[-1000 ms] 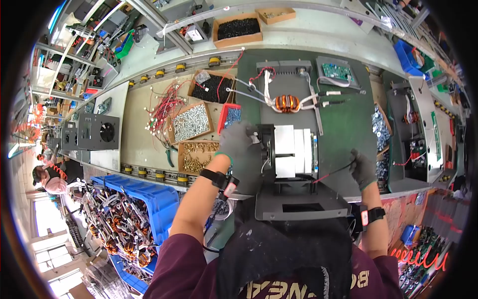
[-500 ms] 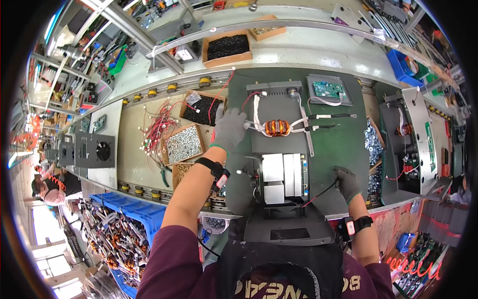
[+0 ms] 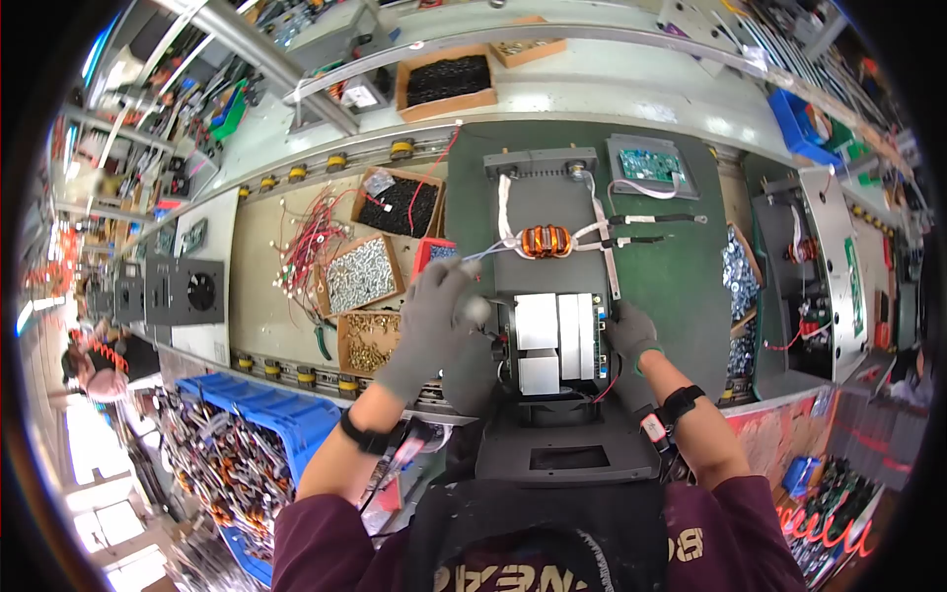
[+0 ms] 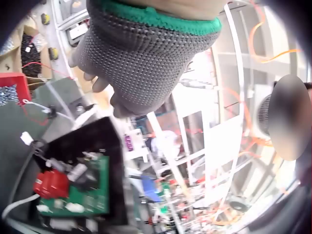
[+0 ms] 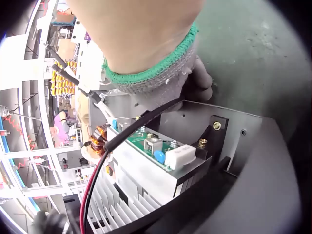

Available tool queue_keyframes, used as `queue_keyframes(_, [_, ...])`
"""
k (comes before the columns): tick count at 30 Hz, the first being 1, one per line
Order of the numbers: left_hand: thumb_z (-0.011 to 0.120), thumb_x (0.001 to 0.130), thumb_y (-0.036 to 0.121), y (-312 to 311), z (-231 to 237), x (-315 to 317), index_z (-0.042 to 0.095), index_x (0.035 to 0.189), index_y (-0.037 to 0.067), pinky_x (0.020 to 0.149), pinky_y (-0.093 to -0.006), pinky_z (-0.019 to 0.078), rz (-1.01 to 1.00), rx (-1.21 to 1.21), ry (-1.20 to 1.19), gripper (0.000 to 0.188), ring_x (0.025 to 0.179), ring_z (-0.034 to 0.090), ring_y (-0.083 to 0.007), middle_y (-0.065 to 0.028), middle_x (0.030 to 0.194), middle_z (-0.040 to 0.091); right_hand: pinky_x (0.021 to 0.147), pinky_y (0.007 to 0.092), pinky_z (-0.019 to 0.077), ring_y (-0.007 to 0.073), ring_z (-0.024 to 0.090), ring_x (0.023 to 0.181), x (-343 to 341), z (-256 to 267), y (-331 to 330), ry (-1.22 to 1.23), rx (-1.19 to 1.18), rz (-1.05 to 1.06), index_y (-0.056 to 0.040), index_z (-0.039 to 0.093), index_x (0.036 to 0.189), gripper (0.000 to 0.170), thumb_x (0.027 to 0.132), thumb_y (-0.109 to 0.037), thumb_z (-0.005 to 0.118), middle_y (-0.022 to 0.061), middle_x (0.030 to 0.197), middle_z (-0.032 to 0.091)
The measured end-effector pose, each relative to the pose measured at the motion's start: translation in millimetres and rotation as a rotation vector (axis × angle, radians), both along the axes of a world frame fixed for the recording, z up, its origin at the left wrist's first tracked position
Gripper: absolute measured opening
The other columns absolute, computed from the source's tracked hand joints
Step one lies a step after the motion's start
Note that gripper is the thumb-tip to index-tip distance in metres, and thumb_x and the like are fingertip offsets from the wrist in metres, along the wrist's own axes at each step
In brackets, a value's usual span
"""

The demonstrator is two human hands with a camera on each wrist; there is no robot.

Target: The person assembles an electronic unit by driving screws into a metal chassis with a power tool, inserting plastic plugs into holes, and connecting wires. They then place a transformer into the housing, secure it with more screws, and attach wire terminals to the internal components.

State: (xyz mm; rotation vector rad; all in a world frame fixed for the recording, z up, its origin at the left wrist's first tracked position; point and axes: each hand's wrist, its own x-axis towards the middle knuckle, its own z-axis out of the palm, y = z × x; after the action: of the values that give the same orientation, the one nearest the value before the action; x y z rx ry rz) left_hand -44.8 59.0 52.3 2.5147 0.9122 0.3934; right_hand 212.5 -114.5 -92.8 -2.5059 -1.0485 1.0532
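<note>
We locate the heat-sink assembly [image 3: 582, 331] in the dark chassis [image 3: 631, 460], directly before us on the green work surface [image 3: 676, 281]. We hold our left hand [image 3: 429, 321] beside it, fingers loosely bent. Our right hand [image 3: 631, 333] touches the chassis wall beside the sleeved cable [image 5: 141, 122]; we cannot tell whether its fingers pinch either.

the head camera looks steeply down across the green desk [image 3: 681, 281]. the left wrist's, peering past the near left hand [image 4: 141, 63], shares the red bin [image 4: 12, 78] with it; the right's, sideways and close, the aluminium heatsink [image 5: 141, 178].
</note>
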Motion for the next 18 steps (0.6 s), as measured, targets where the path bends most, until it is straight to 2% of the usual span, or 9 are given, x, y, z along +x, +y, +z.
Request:
queue_keyframes(2, [0.065,0.084,0.027,-31.8,59.8,-12.4,0.054,0.119,0.007,0.086,-0.04,0.047,-0.241,-0.307,-0.11,0.042,0.098,0.058,-0.0338,-0.015,0.108,0.058,0.084,0.0442,0.048,0.0366,0.062,0.096,1.0,-0.4,6.5,-0.073,-0.044,0.057,-0.0033,0.06,0.105,0.034,0.08,-0.026,0.06,0.0193,0.1,0.065])
queue_keyframes(5, [0.068,0.081,0.027,-78.5,93.6,-25.7,0.058,0.109,0.005,0.082,-0.0379,0.0487,-0.588,-0.665,-0.153,0.038,0.094,0.059,-0.0303,-0.0111,0.097,0.061,0.083,0.0436,0.0481,0.0363,0.062,0.095,1.2,-7.3,6.0,-0.06,-0.03,0.103,-0.0035,0.06,0.103,0.035,0.076,-0.025,0.063,0.0195,0.099,0.065])
queue_keyframes(7, [0.069,0.08,0.027,-110.5,93.7,-26.8,0.059,0.108,0.005,0.079,-0.0374,0.0495,-0.534,-0.542,-0.022,0.037,0.091,0.06,-0.0285,-0.0096,0.096,0.061,0.075,0.0384,0.0504,0.028,0.066,0.084,-3.9,-18.5,2.2,0.022,0.019,-0.143,-0.0059,0.062,0.096,0.031,0.068,-0.018,0.068,0.0138,0.088,0.067])
queue_keyframes(8, [0.07,0.079,0.028,-120.2,93.7,-27.9,0.06,0.106,0.006,0.076,-0.0368,0.0503,-0.506,-0.425,0.122,0.037,0.089,0.062,-0.0266,-0.0081,0.096,0.062,0.075,0.0384,0.0504,0.028,0.066,0.084,-7.7,-22.2,1.0,0.021,0.023,-0.114,-0.0059,0.062,0.096,0.031,0.068,-0.018,0.068,0.0138,0.088,0.067])
queue_keyframes(10, [0.07,0.078,0.027,-121.5,87.0,-41.6,0.061,0.106,0.006,0.073,-0.0363,0.0507,-0.47,-0.386,0.086,0.036,0.086,0.062,-0.0259,-0.0071,0.094,0.063,0.069,0.0343,0.0498,0.0238,0.064,0.076,-11.5,-26.7,-1.1,-0.022,0.179,-0.175,-0.0047,0.062,0.096,0.03,0.068,-0.015,0.066,0.013,0.083,0.065])
queue_keyframes(11, [0.07,0.078,0.027,-118.5,84.3,-51.4,0.061,0.106,0.007,0.07,-0.0357,0.051,-0.456,-0.348,0.058,0.035,0.083,0.063,-0.0251,-0.0061,0.093,0.064,0.069,0.0343,0.0498,0.0238,0.064,0.076,-13.9,-20.4,3.7,-0.023,0.185,-0.149,-0.0047,0.062,0.096,0.03,0.068,-0.015,0.066,0.013,0.083,0.065])
queue_keyframes(13, [0.071,0.078,0.026,-108.1,85.8,-84.5,0.064,0.1,0.007,0.068,-0.0335,0.0509,-0.399,-0.364,-0.038,0.03,0.08,0.063,-0.0262,-0.0062,0.087,0.064,0.078,0.0401,0.0482,0.0355,0.062,0.088,-30.1,-5.0,11.3,0.016,0.187,-0.177,-0.0003,0.059,0.099,0.038,0.068,-0.022,0.067,0.0198,0.092,0.064])
queue_keyframes(16, [0.071,0.076,0.022,-94.2,86.7,-111.5,0.065,0.094,0.008,0.068,-0.0363,0.0488,-0.281,-0.473,-0.149,0.024,0.08,0.061,-0.0279,-0.0073,0.083,0.061,0.076,0.0385,0.0478,0.0336,0.062,0.085,-46.7,-14.9,25.6,0.306,0.341,-0.345,0.0032,0.057,0.096,0.036,0.069,-0.019,0.066,0.0203,0.09,0.063])
queue_keyframes(18, [0.072,0.072,0.014,-83.6,90.9,-118.0,0.066,0.092,0.005,0.07,-0.0355,0.0488,-0.288,-0.278,-0.16,0.023,0.078,0.061,-0.0289,-0.0084,0.082,0.063,0.071,0.038,0.048,0.0291,0.062,0.077,-54.5,-6.6,35.7,0.376,0.437,-0.227,0.005,0.058,0.093,0.033,0.07,-0.019,0.066,0.0184,0.083,0.064])
